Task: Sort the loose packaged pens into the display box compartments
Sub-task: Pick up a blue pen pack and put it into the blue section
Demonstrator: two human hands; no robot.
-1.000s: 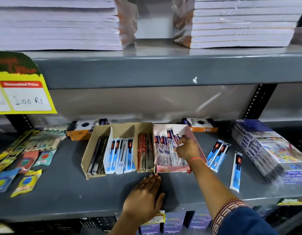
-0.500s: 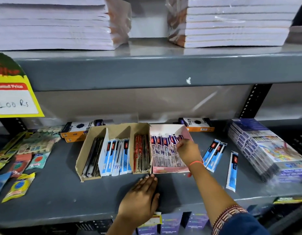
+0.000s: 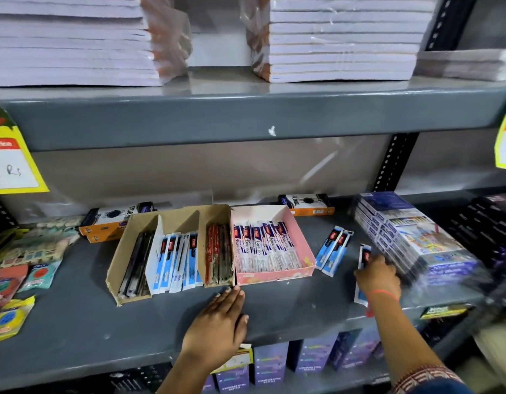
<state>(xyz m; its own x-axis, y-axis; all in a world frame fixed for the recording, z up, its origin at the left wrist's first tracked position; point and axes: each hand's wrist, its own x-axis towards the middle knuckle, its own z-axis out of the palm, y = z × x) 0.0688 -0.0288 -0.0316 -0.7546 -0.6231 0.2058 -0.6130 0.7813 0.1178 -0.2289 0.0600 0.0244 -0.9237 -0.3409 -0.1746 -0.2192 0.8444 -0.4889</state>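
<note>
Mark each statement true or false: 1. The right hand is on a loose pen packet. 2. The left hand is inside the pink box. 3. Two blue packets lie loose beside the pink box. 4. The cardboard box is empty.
1. True: the right hand covers a loose pen packet.
2. False: the left hand rests flat on the shelf, before the pink box.
3. True: two blue packets lie to its right.
4. False: the cardboard box holds pens.
</note>
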